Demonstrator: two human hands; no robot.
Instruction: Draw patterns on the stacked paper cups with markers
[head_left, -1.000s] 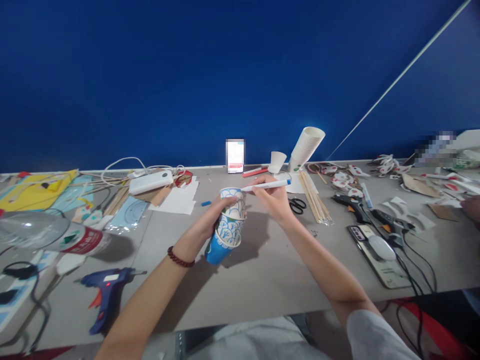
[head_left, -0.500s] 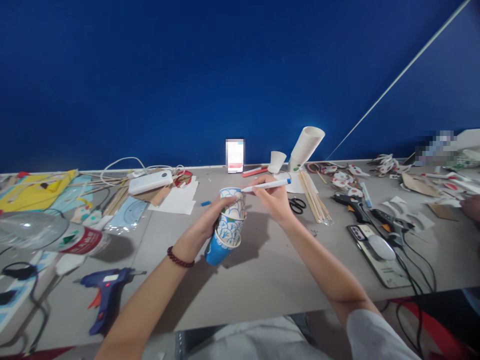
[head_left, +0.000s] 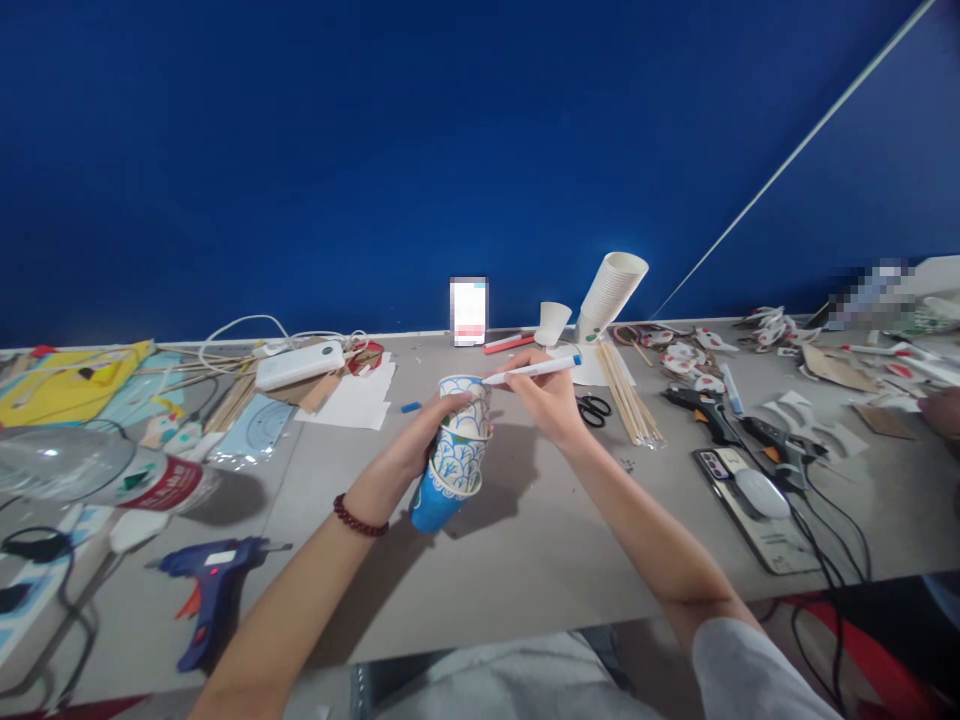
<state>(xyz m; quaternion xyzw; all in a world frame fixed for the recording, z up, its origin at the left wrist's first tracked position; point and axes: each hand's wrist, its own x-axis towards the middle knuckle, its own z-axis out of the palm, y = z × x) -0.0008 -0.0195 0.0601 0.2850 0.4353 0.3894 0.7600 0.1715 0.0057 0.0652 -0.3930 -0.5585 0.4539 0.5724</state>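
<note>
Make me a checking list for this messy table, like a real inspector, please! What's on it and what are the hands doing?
Surface: grey table, small dark specks near the scissors.
Job's things: three blue-patterned cups, joined in a tilted row; marker, its tip at the top cup's rim.
Clutter: bottle lying down, blue glue gun, wooden sticks, leaning stack of white cups.
Hands: left hand holds the patterned cups; right hand holds the marker.
Cables: white cable looped at back left; black cables over the front edge at right.
Surroundings: blue wall behind; another person's hand at the right edge.
</note>
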